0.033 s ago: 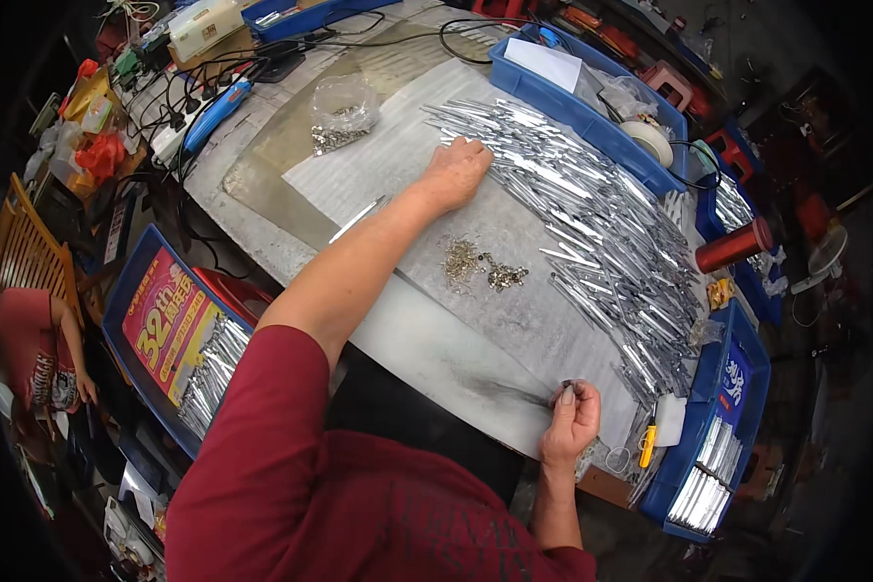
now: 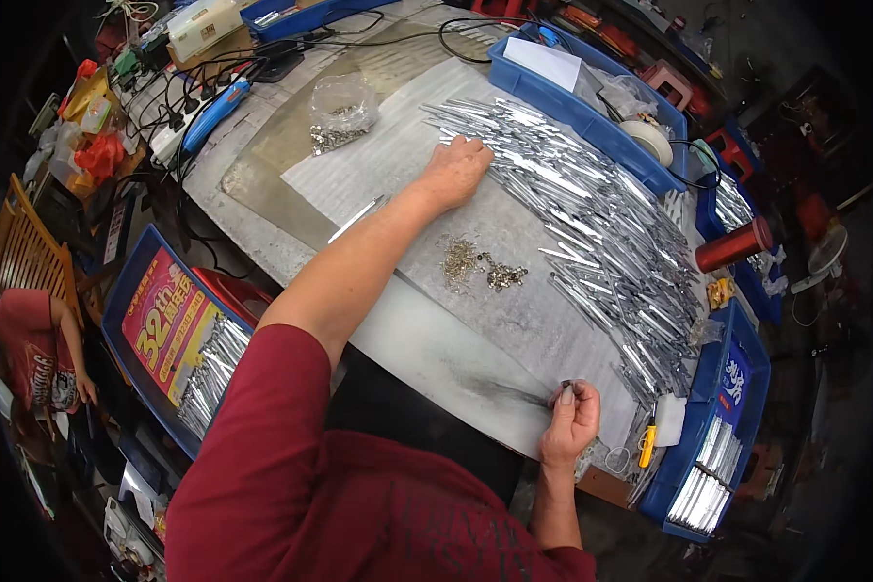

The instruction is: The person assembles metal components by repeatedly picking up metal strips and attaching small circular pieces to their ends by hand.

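My left hand (image 2: 459, 172) reaches across the table to the near left edge of a big heap of thin silvery metal strips (image 2: 592, 213). Its fingers are curled down against the strips, and whatever they grip is hidden. Close to the table's front edge, my right hand (image 2: 570, 427) is closed in a pinch, thumb against fingers; a small dark bit shows at the tips, too small to name. Between the hands lie two little piles of small metal parts, one gold-coloured (image 2: 459, 262) and one darker (image 2: 505, 276). A lone strip (image 2: 356, 219) rests beside my left forearm.
A clear bag of small parts (image 2: 342, 116) stands behind my left arm. Blue bins (image 2: 592, 114) line the far and right sides; another (image 2: 116, 320) sits at left. A yellow-handled tool (image 2: 647, 446) lies at right. Cables (image 2: 252, 73) run across the back left. Another person (image 2: 39, 339) is at far left.
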`<state>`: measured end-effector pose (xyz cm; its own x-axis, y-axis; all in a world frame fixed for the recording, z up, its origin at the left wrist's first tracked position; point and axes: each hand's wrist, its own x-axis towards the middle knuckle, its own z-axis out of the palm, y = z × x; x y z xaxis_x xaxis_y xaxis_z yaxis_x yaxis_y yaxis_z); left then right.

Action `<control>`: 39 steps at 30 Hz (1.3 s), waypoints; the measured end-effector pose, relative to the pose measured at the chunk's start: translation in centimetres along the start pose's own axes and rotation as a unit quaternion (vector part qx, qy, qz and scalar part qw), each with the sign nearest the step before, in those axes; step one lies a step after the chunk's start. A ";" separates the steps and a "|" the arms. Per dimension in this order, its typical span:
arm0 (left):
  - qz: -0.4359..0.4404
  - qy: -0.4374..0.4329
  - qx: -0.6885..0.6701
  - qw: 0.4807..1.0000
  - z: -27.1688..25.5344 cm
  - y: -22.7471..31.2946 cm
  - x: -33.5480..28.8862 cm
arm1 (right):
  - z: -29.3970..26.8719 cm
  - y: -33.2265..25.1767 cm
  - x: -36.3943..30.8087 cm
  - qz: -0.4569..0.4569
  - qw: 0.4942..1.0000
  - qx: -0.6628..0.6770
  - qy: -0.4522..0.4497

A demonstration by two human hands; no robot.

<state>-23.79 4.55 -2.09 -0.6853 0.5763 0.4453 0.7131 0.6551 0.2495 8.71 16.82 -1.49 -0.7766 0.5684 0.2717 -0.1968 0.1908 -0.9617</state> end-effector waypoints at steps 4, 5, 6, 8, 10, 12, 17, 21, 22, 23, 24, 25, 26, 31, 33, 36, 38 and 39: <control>0.001 -0.025 -0.003 1.000 0.1 -0.4 0.2 | 0.1 -0.1 0.1 0.006 1.000 0.008 0.007; 0.005 -0.031 -0.010 0.999 0.1 -0.6 0.1 | 0.1 -0.2 0.1 0.006 1.000 0.009 0.008; 0.007 -0.032 -0.010 0.999 -0.3 -0.5 -0.1 | 0.1 -0.2 0.0 0.009 1.000 0.010 0.013; 0.026 -0.074 -0.032 0.996 -1.1 -0.3 -0.8 | 0.1 -0.2 0.0 0.013 1.000 0.013 0.019; 0.040 -0.069 -0.021 0.997 -1.7 0.0 -1.9 | 0.0 -0.2 0.1 0.008 1.000 0.006 0.012; 0.052 -0.064 -0.009 0.997 -2.4 0.1 -2.8 | 0.0 -0.3 0.1 0.007 1.000 0.000 0.008; 0.072 -0.108 0.007 0.992 -4.5 0.2 -4.4 | 0.0 -0.3 0.1 0.012 1.000 0.003 0.008; 0.088 -0.099 0.027 0.991 -4.3 -0.1 -4.9 | 0.1 -0.3 0.1 0.013 1.000 0.003 0.011; 0.089 -0.082 0.015 0.993 -4.0 -0.3 -4.9 | 0.2 -0.3 0.1 0.013 1.000 0.015 0.013; 0.090 -0.065 0.003 0.994 -3.9 -0.4 -4.9 | 0.2 -0.3 0.1 0.012 1.000 0.014 0.012; 0.090 -0.064 0.002 0.994 -3.9 -0.3 -4.9 | 0.1 -0.3 0.1 0.010 1.000 0.013 0.009; 0.081 -0.045 -0.009 0.996 -4.0 -0.2 -4.8 | 0.1 -0.2 0.1 0.009 1.000 0.011 0.006; 0.072 -0.025 -0.021 0.997 -4.1 -0.1 -4.8 | 0.1 -0.3 0.1 0.008 1.000 0.011 0.006; 0.011 0.013 -0.067 0.998 -5.5 1.3 -5.5 | -0.1 -0.3 -0.1 0.023 1.000 -0.004 -0.004; -0.006 0.023 -0.093 0.995 -5.7 2.3 -6.5 | -0.2 -0.4 -0.1 0.016 1.000 -0.005 -0.002; -0.003 0.066 -0.155 0.986 -5.9 4.0 -9.2 | 0.0 -0.3 0.0 0.005 1.000 -0.001 0.002; 0.009 0.077 -0.231 0.970 -6.7 6.0 -11.1 | 0.0 -0.2 0.0 0.002 1.000 0.000 0.011; 0.007 0.072 -0.256 0.964 -7.1 7.0 -12.1 | 0.0 -0.2 0.0 0.000 1.000 -0.006 0.006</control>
<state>-9.48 -1.32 0.33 -0.6743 0.4853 0.5566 0.7264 0.3003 0.6181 8.73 16.78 -1.31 -0.7696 0.5775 0.2723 -0.1899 0.2002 -0.9612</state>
